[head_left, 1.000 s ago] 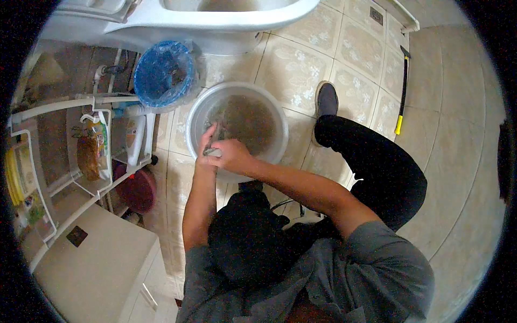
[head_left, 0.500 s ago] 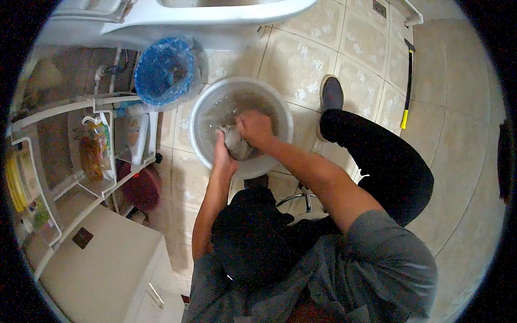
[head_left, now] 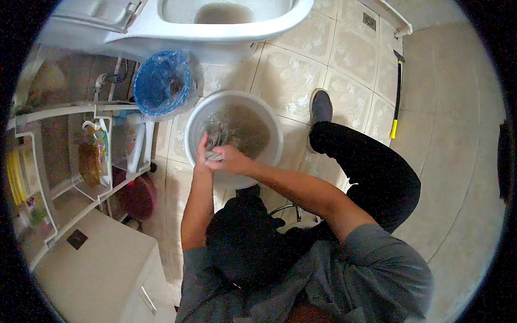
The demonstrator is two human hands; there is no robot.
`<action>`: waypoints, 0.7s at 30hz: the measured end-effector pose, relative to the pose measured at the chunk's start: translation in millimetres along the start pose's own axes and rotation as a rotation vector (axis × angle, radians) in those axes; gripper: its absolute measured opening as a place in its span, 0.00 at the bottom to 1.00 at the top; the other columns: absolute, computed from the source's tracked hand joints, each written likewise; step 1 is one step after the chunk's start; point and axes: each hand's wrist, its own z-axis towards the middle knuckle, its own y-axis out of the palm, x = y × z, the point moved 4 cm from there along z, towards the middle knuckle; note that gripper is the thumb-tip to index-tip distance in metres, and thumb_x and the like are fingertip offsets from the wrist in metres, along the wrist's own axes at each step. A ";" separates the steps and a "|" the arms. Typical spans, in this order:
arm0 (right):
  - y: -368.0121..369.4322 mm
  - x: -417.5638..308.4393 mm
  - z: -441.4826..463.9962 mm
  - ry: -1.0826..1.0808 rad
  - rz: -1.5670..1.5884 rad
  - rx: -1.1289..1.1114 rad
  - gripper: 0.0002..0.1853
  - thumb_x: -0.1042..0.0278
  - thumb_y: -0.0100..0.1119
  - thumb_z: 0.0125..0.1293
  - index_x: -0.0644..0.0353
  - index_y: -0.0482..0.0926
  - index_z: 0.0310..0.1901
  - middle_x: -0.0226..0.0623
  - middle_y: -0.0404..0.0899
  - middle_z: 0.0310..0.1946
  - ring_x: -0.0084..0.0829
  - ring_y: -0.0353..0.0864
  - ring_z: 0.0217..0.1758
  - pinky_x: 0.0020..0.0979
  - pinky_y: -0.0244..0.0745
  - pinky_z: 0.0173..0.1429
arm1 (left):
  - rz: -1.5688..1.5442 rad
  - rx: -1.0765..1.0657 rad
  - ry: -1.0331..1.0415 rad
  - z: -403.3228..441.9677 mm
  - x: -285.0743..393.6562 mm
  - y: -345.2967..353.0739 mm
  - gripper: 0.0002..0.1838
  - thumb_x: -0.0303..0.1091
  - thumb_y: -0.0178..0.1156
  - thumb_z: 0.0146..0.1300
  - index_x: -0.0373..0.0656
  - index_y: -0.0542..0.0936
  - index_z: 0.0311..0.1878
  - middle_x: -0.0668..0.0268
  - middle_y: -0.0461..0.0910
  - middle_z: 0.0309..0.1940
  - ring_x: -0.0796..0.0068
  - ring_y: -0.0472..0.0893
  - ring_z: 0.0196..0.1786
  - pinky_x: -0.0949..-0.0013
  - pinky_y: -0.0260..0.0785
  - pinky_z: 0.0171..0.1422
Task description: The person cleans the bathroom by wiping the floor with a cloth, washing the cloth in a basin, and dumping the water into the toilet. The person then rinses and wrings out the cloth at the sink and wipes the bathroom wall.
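Observation:
A round whitish basin point(head_left: 273, 161) of murky water stands on the tiles in front of me. Over its near left side I hold a wet grey cloth point(head_left: 216, 134), part of which hangs toward the water. My left hand point(head_left: 202, 156) is at the cloth's left edge, thumb up along it, its fingers partly hidden behind the cloth. My right hand point(head_left: 230, 157) is closed round the cloth's near end, right beside the left hand.
A bin lined with a blue bag point(head_left: 161, 86) stands beyond the basin, left of the toilet point(head_left: 215, 33). White shelving point(head_left: 81, 207) and a pale cabinet point(head_left: 97, 264) line the left. A black-and-yellow handled tool point(head_left: 397, 102) leans at the right wall.
My right hand has come down and left, from the cloth's upper right to its near end beside the left hand. The cloth has shifted left, and the view has tilted slightly upward.

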 end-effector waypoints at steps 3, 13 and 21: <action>-12.9 -79.8 -17.2 0.049 -0.298 -0.065 0.26 0.40 0.61 0.61 0.60 0.84 0.41 0.51 0.84 0.35 0.45 0.84 0.40 0.40 0.76 0.44 | 0.172 -0.202 0.191 -15.6 10.4 19.8 0.34 0.61 0.47 0.70 0.46 0.67 0.70 0.58 0.72 0.65 0.56 0.75 0.62 0.49 0.68 0.66; -22.6 -55.1 7.2 -0.044 -0.874 0.276 0.23 0.46 0.50 0.66 0.56 0.83 0.24 0.50 0.80 0.23 0.53 0.81 0.27 0.50 0.75 0.35 | -0.093 0.063 0.067 -6.7 -22.9 32.4 0.30 0.53 0.46 0.72 0.42 0.68 0.69 0.57 0.72 0.65 0.56 0.74 0.63 0.48 0.68 0.66; -72.2 15.5 8.1 0.165 -0.863 0.316 0.16 0.52 0.54 0.67 0.54 0.85 0.43 0.48 0.84 0.37 0.51 0.84 0.41 0.49 0.78 0.47 | -0.091 0.211 -0.030 -31.7 -43.7 30.7 0.34 0.58 0.43 0.74 0.42 0.62 0.73 0.56 0.67 0.70 0.56 0.68 0.70 0.47 0.61 0.72</action>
